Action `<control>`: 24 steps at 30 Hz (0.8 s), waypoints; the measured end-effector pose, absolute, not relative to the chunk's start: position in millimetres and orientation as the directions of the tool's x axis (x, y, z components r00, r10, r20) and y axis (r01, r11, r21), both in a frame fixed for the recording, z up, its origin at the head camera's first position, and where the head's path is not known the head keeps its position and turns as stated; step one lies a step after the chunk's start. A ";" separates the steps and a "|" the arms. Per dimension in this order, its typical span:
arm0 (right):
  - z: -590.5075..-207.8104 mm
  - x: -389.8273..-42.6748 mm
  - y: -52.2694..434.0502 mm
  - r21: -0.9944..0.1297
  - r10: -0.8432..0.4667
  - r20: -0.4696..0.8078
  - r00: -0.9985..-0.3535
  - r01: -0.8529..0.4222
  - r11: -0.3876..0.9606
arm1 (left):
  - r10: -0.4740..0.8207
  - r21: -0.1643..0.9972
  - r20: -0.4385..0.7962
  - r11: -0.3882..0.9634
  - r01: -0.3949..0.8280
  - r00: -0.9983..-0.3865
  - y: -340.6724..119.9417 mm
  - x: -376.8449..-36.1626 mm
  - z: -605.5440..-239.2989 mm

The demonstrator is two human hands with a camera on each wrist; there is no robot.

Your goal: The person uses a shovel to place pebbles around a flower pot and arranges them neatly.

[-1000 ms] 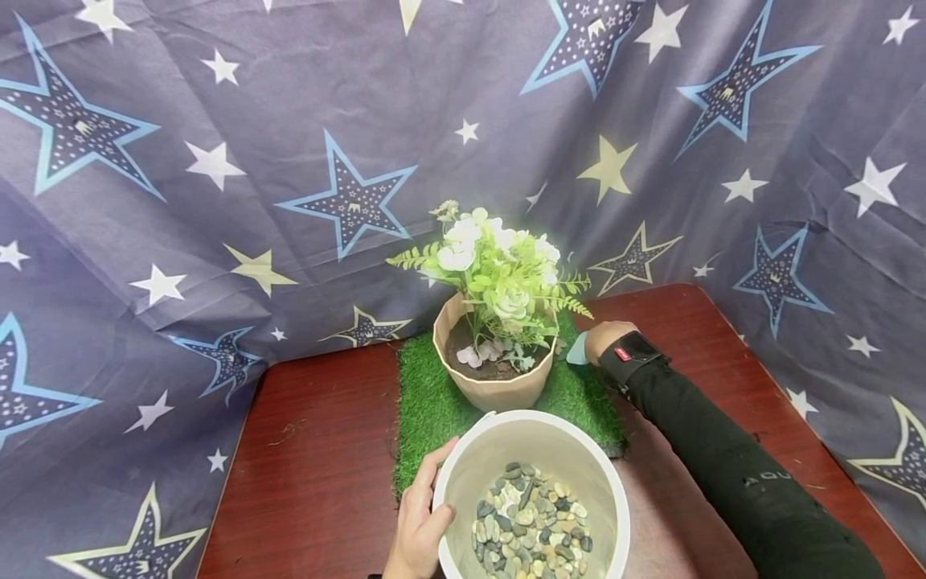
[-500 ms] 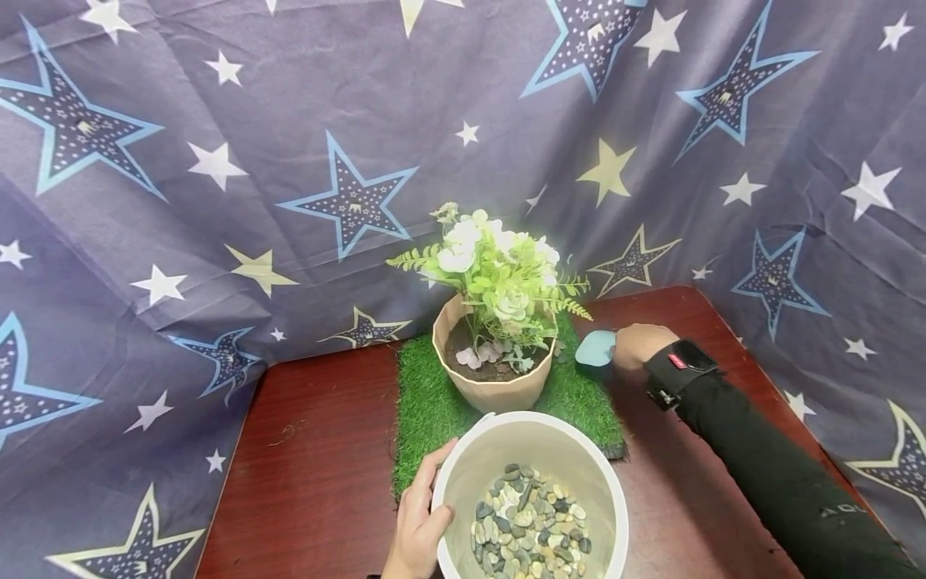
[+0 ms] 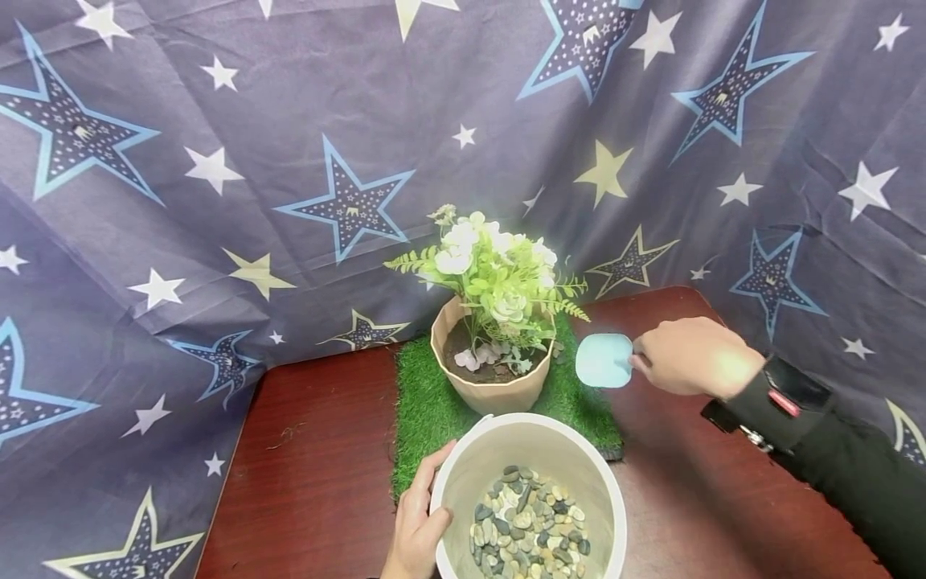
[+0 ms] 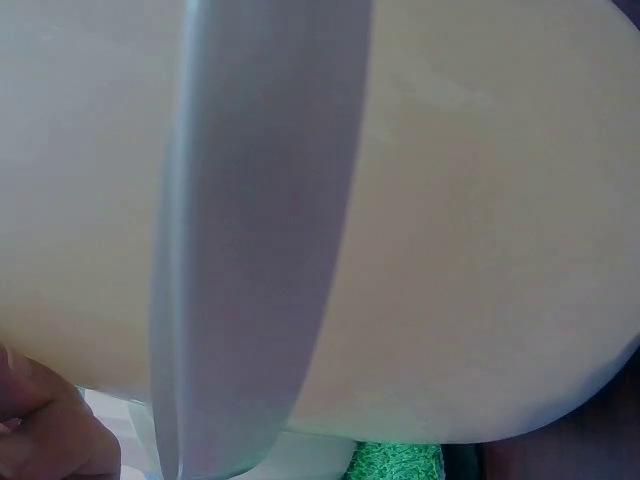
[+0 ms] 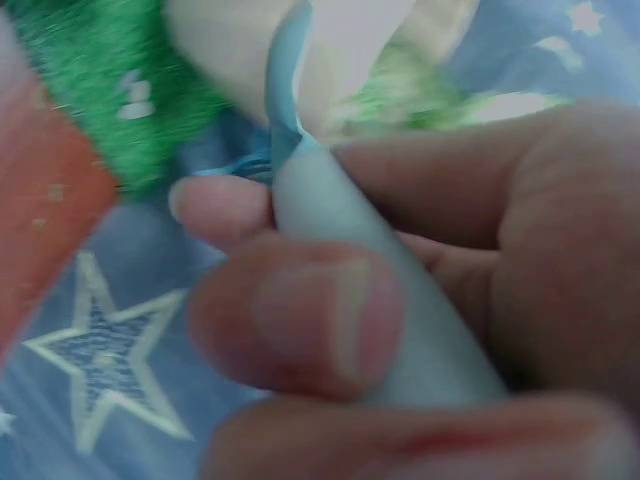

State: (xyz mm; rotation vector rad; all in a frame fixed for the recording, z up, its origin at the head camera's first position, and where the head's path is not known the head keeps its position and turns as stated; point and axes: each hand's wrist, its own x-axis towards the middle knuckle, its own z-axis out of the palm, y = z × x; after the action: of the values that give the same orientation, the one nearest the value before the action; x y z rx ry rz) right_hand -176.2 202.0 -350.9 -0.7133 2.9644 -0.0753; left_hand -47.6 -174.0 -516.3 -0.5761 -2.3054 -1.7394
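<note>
Head view: bright, even light from above/front; white flowers (image 3: 463, 241) blown out w/ glare, soft sheen on tabletop (image 3: 325, 434) near its left edge. Wide-angle bend toward frame edges. Your left-wrist view: too close, bucket (image 4: 480, 250) wall a soft blur. Right-wrist view: fingers (image 5: 300, 320) & scoop (image 5: 350, 260) out of focus.

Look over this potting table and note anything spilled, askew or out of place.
Little stands out. A few thin dark wisps lie loose on the red-brown table left of the grass mat. The flower pot stands upright on the mat, and the pebbles stay inside the white bucket.
</note>
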 end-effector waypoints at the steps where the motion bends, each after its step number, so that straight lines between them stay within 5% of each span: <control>1: -344.4 -168.2 200.2 -0.067 -0.467 -0.055 -0.883 -0.463 0.884 | 0.189 0.876 0.385 0.234 0.422 -0.903 -173.8 -47.7 -516.5; 13: -330.0 -115.5 143.1 0.089 -0.627 0.031 -0.778 -0.623 0.777 | 0.134 0.896 0.310 0.289 0.337 -0.941 -172.7 -46.2 -516.3; 24: -392.5 -98.4 60.7 0.495 -0.711 -0.069 -0.699 -0.643 0.584 | 0.204 0.858 0.396 0.263 0.440 -0.895 -176.9 -48.3 -515.9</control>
State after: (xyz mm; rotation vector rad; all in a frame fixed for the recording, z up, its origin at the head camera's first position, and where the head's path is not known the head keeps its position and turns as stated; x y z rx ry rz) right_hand -98.4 60.7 -392.5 -1.2541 2.9159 0.8204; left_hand -48.3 -176.9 -515.9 -0.6023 -2.3248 -1.6860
